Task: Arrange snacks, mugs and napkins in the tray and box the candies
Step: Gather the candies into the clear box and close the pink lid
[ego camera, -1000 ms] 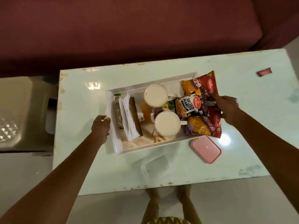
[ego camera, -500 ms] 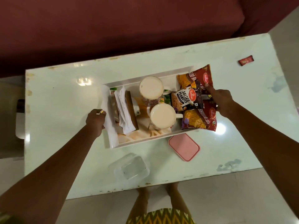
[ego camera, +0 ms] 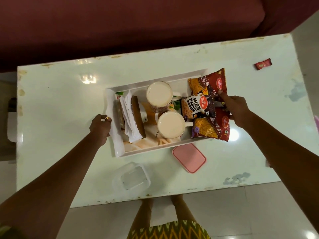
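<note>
A white tray (ego camera: 150, 150) sits on the pale table and holds two full mugs (ego camera: 159, 94) (ego camera: 170, 125). It also holds white napkins (ego camera: 128, 114) in a wooden holder, a salted peanuts packet (ego camera: 193, 106) and red bhujia sev packets (ego camera: 212, 128). My left hand (ego camera: 101, 126) grips the tray's left rim. My right hand (ego camera: 236, 109) holds the right end over the packets, index finger lying on the upper red packet. One red candy (ego camera: 263, 64) lies far right. A clear empty box (ego camera: 132, 175) and its pink lid (ego camera: 189, 157) lie in front of the tray.
A dark red sofa (ego camera: 138, 23) runs along the table's far edge. The table's near edge is just above my feet (ego camera: 177, 200) on the tiled floor. A grey stool (ego camera: 10, 118) shows at the far left.
The tray has slid to the right between both hands, relative to the clear box and pink lid. The view has also shifted, and both hands keep their hold.
</note>
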